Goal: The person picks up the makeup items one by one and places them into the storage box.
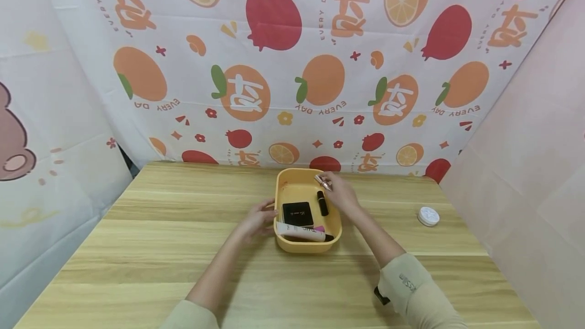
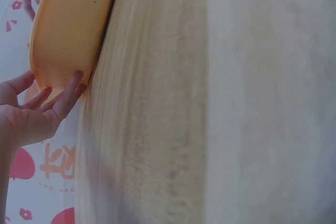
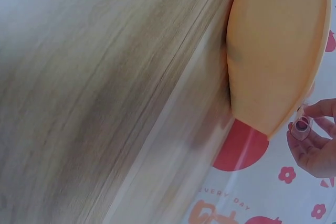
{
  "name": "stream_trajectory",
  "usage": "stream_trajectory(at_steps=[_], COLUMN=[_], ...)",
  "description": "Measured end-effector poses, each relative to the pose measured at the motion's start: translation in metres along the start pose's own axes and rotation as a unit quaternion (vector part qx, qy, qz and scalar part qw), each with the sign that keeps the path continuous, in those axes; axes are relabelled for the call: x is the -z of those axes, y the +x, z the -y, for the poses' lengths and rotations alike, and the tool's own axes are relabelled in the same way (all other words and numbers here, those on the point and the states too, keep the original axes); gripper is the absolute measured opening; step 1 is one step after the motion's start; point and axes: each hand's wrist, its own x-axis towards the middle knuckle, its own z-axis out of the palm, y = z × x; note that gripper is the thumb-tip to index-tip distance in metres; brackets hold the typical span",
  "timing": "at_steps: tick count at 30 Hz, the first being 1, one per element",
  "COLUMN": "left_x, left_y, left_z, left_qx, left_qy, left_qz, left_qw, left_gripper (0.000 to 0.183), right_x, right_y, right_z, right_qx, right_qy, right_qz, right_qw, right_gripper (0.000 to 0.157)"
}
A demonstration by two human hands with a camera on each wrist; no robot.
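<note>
A yellow plastic bin point(image 1: 308, 248) stands on the wooden table near its far edge. My right hand point(image 1: 343, 193) pinches a shiny rose-gold lipstick tube point(image 1: 323, 183) over the bin's far right corner; its round end point(image 3: 302, 125) faces the right wrist camera. My left hand point(image 1: 254, 222) rests its fairly straight fingertips point(image 2: 73, 80) on the bin's outer wall. Inside the bin lie a black square case point(image 1: 298, 214) with small lettering, a black lipstick-like tube point(image 1: 322, 203) along the right side, and a pale squeeze tube point(image 1: 299, 232) with a black cap across the near end.
A small round white container point(image 1: 428, 216) sits on the table point(image 1: 151, 248) to the right. Behind the far edge hangs a fruit-print cloth point(image 1: 283, 110), with pale cloths on both sides. A bit of pink shows beside the squeeze tube.
</note>
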Motion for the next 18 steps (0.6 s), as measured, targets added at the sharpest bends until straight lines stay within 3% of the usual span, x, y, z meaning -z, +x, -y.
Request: stream_trajectory(at_steps=[18], left_x=[-0.002], left_y=[-0.006], left_z=[-0.002], left_qx=[0.013], left_qy=[-0.016], left_qz=[-0.009], left_qw=[0.9998], left_gripper=[0.056], right_x=[-0.016], right_y=[-0.002], right_z=[0.003], right_qx=[-0.006], right_qy=[0.024], right_qz=[0.021], right_qw=[0.999], right_gripper=[0.044])
